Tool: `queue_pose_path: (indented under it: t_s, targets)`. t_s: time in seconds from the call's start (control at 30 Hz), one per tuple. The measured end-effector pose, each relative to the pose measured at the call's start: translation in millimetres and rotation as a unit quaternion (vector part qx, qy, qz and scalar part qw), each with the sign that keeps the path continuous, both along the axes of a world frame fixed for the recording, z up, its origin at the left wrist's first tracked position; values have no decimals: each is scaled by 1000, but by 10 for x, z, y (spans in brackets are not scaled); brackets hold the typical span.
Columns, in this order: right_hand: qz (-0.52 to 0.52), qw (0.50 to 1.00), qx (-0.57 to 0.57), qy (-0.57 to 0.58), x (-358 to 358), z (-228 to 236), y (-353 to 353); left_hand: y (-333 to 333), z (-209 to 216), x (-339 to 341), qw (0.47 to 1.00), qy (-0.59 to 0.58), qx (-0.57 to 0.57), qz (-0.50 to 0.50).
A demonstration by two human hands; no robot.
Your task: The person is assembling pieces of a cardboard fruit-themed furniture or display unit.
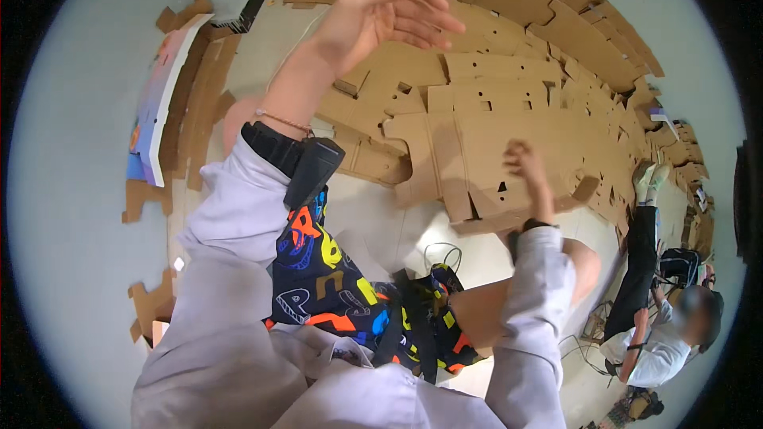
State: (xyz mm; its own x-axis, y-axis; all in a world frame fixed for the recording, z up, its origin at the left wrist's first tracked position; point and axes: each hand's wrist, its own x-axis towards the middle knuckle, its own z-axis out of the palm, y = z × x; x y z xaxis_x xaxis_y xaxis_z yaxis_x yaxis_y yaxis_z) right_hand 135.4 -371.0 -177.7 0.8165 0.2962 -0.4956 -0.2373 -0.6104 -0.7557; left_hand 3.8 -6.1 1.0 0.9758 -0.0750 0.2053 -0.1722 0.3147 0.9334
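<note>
Grey cloth, long-sleeved garment (350, 397): worn by the person, filling the lower edge. Shorts (330, 286), black with multicoloured print: on the lap, legs folded, seemingly seated low so that both arms reach over the floor (366, 226).

Wrist device (315, 168), black, one: strapped over the left cuff, presumably to leave the fingers free. Braided bracelet (282, 121), one: just beyond it.

Cable (445, 253), thin, dark: looped on the floor by the shorts; ends not traceable.

Right hand (526, 160), one: raised above the cardboard, fingers partly curled. Whether anything sits inside the curl, cannot tell; contact with the sheet likewise uncertain.

Left hand (393, 16), one: lifted toward the upper part of the view, palm visible, fingers spread a little and gently bent, nothing in them.

Cardboard sheets (493, 131), brown, with slots and small holes: flat on the floor beyond the knees, edges overlapping, probably because opened boxes lie that way. Count uncertain; overlaps conceal many borders, and the left forearm covers part.

Co-worker (656, 349), one: at far right, white top, dark trousers, legs outstretched; head blurred. Black bag (679, 264): beside this person, contents unseen.

Printed panel (163, 99), white-edged, one: along the left wall (75, 191), bent by the lens. Outermost items lost in the dark rim.
</note>
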Motion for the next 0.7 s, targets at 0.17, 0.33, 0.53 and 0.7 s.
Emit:
queue_pose_path:
  t_s: [0.17,0.33,0.53,0.7]
  targets:
    - [-270,872,185,365,-918,-1545,-200,64,-58,-30,993,28,114,22]
    - [-420,813,251,317,-1096,-1917,-176,146,-94,-154,992,52,108,33]
    - [-432,815,324,211,-640,-1614,-286,209,-4,-205,986,115,74,95]
    - [-377,909,-158,-78,-741,-1380,-457,166,-14,-154,974,162,101,120]
